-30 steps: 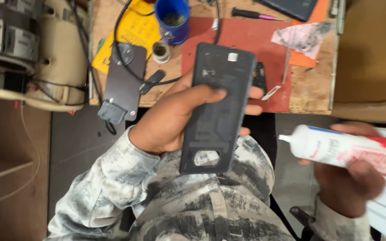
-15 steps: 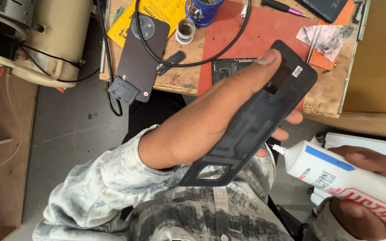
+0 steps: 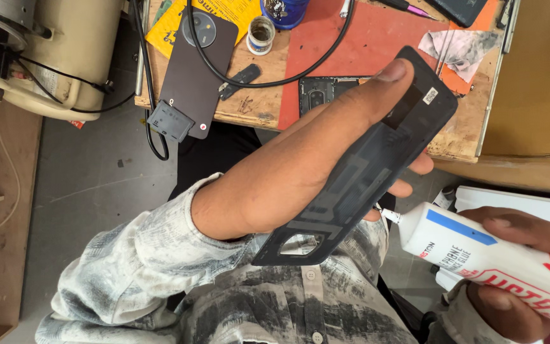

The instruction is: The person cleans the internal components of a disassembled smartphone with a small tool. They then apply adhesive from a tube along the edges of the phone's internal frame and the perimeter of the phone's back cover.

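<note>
My left hand [image 3: 294, 172] grips a dark phone back cover [image 3: 377, 159], inner side up, tilted with its camera cutout towards my chest. My thumb lies along its upper face and my fingers curl under its right edge. My right hand [image 3: 517, 267] holds a white glue tube [image 3: 479, 251] with a blue and red label at the lower right. The tube's thin nozzle touches the cover's right edge near my fingertips.
A wooden bench [image 3: 256, 108] carries a red mat [image 3: 326, 44], a brown phone [image 3: 195, 70] with a round camera, a black cable [image 3: 268, 79], a small jar [image 3: 261, 33], a blue cup [image 3: 283, 11] and an opened phone body [image 3: 319, 95]. A beige machine [image 3: 65, 44] stands left. A cardboard box [image 3: 529, 83] sits right.
My left hand has turned the cover from upright to a slant and lifted it. The glue tube came in from the right until its nozzle reached the cover's edge.
</note>
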